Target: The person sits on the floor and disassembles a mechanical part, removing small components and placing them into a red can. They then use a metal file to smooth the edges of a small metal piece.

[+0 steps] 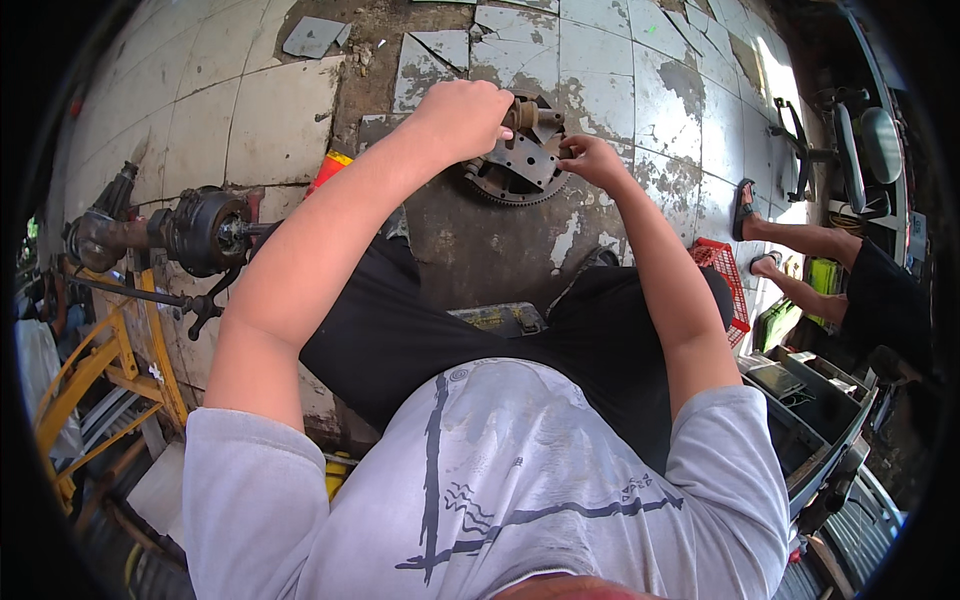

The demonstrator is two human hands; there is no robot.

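Note:
On the dark, stained floor in front of me lies a round metal flywheel (512, 199) with a toothed rim. A flat steel plate (527, 163) with several holes lies across it, and a brownish cylindrical metal part (525, 117) stands out near its far side. My left hand (465, 118) is curled around the left end of this cylindrical part; the back of the hand hides most of the grip. At the right edge of the plate, my right hand (592, 160) has thumb and fingers pinched together. Whatever sits between them is too small to tell.
An axle with a hub (210, 230) lies to my left beside a yellow metal frame (120, 350). Between my legs is a greenish case (500, 320). A red plastic basket (735, 300) stands by my right knee. Another person's legs (800, 235) reach in from the right.

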